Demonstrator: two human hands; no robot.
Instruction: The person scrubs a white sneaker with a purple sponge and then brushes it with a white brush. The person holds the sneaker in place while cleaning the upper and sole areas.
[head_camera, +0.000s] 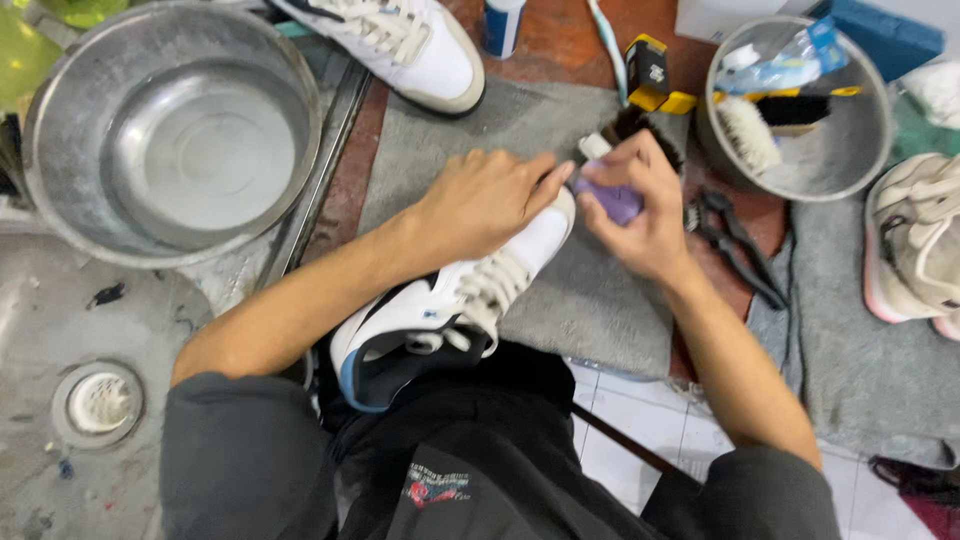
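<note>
Both hands (560, 200) meet, fingers curled, forearms converging.

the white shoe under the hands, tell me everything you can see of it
The white shoe is a lace-up sneaker with white laces, black panels at the collar and a blue edge at the heel. It looks like smooth leather. It lies on a grey mat, heel toward the person's lap, toe pointing away. The left hand presses down on its toe. The right hand holds a purple object against the toe tip.
</note>
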